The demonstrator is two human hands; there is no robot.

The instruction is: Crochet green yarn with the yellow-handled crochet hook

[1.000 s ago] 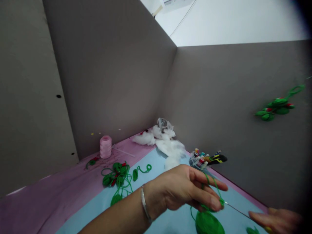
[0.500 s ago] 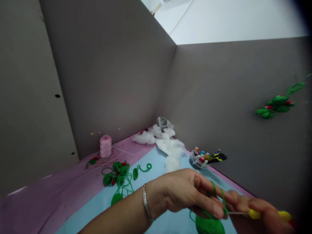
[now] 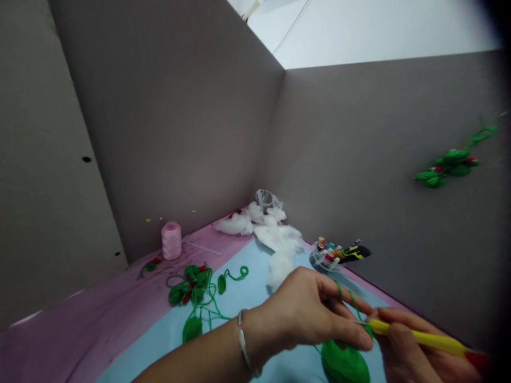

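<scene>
While the left hand (image 3: 305,314) pinches green yarn (image 3: 355,303) between its fingers, the right hand (image 3: 407,348) has its fingers wrapped around a yellow-handled tool (image 3: 433,341), the thin shaft meeting the strand. Below them, 1 green ball (image 3: 345,363) rests on the desk (image 3: 255,290).

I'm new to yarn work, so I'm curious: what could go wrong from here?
The green yarn looped over the left hand might slip off its fingers. The yellow-handled tool in the right hand points toward those fingers, so its thin tip could poke one. The left forearm seems close to trailing green strands and might snag them.
</scene>
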